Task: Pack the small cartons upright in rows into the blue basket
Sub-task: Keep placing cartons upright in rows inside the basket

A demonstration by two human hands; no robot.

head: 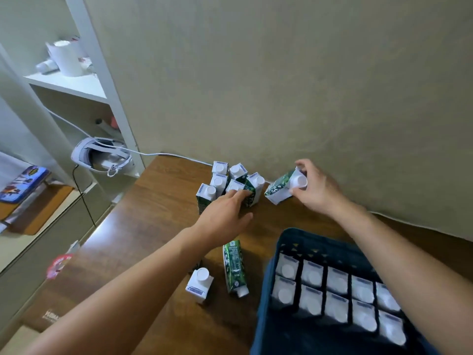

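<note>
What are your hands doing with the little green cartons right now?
Right hand gripping a tilted green-and-white carton by its cap. Left hand reaching into the standing carton cluster. Blue basket holds two rows. One carton lying flat.

the table is seen as dark, glossy wood with visible grain. the cartons are printed green-and-white paperboard with smooth white plastic caps (slightly shiny). the blue basket looks matt.

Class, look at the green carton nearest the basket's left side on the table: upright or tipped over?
Tipped over. The green carton lies flat on the table, its white cap pointing toward the camera.
</note>
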